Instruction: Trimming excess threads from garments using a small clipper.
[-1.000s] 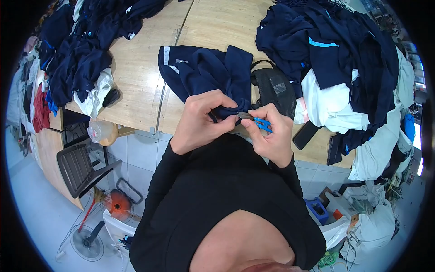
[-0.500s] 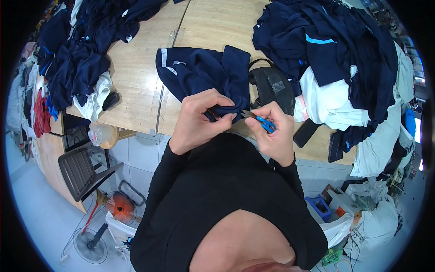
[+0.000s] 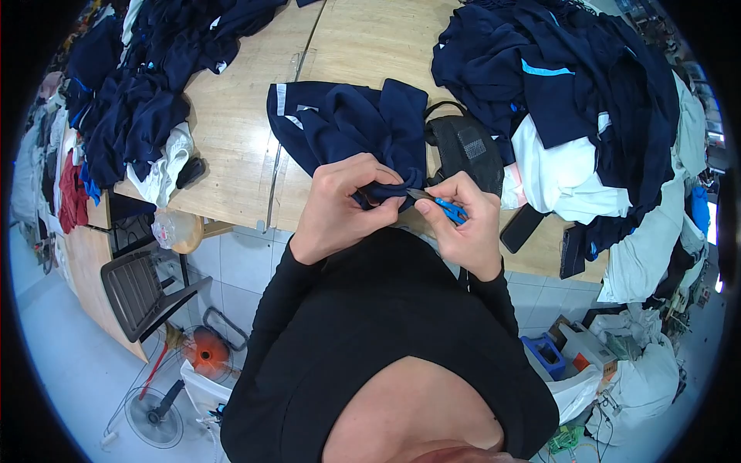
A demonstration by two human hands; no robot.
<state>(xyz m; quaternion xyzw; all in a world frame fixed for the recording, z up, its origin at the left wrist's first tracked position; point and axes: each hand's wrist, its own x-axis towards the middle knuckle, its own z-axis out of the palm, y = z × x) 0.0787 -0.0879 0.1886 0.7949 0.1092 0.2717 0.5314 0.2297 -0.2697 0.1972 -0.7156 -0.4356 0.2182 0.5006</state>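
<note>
A navy garment (image 3: pixel 347 116) with white strips lies on the table in front of me, its near edge lifted. My left hand (image 3: pixel 351 204) pinches a fold of that edge between thumb and fingers. In my right hand (image 3: pixel 467 224) is a small pair of blue-handled thread snips (image 3: pixel 451 210). Their metal blades point left and touch, or nearly touch, the fold beside my left fingertips. Whether thread lies between the blades is too small to make out.
Behind my right hand sits a black pouch (image 3: pixel 467 150). A dark phone (image 3: pixel 522 228) lies near the table's front edge. Heaps of navy and white clothes flank the wooden table (image 3: pixel 370 46), one right (image 3: pixel 563 92), one left (image 3: pixel 131 116). A chair (image 3: pixel 135 293) stands lower left.
Very little differs. The snips' blades have shifted slightly left toward the fold, while both hands keep their hold and the garment stays in place.
</note>
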